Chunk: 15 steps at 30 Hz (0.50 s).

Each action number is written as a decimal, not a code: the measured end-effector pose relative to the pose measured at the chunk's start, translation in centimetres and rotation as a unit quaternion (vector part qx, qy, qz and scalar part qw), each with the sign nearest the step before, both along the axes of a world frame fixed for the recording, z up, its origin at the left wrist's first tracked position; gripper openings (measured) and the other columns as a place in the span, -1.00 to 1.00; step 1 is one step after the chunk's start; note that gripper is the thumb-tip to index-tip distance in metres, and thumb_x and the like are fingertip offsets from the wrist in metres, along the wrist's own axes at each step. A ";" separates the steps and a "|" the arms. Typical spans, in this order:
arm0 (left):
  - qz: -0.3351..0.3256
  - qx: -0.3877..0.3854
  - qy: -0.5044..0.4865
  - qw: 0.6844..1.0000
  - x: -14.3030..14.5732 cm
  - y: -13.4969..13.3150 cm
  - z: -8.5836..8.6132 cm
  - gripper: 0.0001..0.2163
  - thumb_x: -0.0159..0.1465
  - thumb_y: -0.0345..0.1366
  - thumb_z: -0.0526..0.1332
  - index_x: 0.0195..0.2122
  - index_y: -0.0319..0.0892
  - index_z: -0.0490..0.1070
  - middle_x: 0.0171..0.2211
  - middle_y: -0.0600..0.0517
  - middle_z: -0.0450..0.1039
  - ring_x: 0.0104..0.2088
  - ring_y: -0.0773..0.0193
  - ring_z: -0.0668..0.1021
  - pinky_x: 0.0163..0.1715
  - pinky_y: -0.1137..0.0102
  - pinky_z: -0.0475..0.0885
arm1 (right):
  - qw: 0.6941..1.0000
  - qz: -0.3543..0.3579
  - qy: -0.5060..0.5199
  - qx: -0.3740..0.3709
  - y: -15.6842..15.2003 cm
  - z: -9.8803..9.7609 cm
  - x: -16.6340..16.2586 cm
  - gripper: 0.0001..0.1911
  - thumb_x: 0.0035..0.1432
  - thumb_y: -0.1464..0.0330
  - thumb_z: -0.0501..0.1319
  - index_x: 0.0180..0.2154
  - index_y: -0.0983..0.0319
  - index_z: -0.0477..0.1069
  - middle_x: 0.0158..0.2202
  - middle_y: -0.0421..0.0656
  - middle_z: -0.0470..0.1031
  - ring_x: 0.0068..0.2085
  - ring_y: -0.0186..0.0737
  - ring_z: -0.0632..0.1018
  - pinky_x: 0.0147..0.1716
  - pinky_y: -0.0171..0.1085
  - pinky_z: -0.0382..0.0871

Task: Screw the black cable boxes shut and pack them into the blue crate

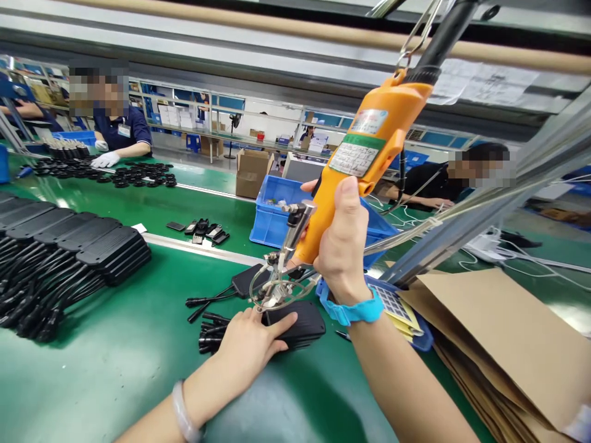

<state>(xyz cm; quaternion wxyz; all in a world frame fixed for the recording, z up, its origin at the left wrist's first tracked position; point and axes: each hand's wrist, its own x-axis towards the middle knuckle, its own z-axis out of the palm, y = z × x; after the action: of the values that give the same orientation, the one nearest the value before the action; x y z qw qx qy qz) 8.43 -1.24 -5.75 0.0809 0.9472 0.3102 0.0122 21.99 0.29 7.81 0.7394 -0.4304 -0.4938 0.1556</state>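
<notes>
Short of the pale strip (203, 247) along the far edge of the green workbench (152, 375), a stack of black cases (305, 320) lies flat, with the bench's near edge out of view. Its long axis runs roughly parallel to that far edge; the cable ends (210, 332) point left, the plain ends right, toward a blue tray (422, 341).

The right hand (344, 240) is wrapped round an orange power screwdriver (357, 151), thumb lying up along the body. The tool hangs from a wire hook (418, 37), its long axis slanting from upper right down to lower left, metal nose (279, 280) over the top case near its cabled end. Whether the bit touches is hidden. The left hand (244, 341) lies on that end, index finger stretched across the top and thumb at the near side; its other fingertips are masked, so I cannot tell whether it grips.

To drive well, the bit should probably stand square to the case's top, with steady downward pressure; the slant may be partly the lens. The left hand should keep the stack from sliding, fingertips clear of the nose.
</notes>
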 end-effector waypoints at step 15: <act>-0.022 -0.001 -0.030 0.999 -0.2 0.5 -0.7 -0.48 0.34 -0.15 0.24 0.31 0.19 0.20 -0.15 -0.16 0.53 -0.07 -0.06 0.59 -0.08 0.06 0.53 | 1.000 0.027 0.013 0.006 1.1 -1.6 -1.4 -0.44 0.07 -0.23 0.15 -0.42 0.14 0.36 -0.66 -0.27 0.30 -0.65 -0.30 0.42 -0.72 -0.32 0.28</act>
<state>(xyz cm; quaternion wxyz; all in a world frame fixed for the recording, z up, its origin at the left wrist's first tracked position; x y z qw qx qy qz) 8.18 -0.78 -6.43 0.0912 0.9529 0.2866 0.0382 20.59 1.38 6.20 0.7440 -0.4102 -0.4964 0.1780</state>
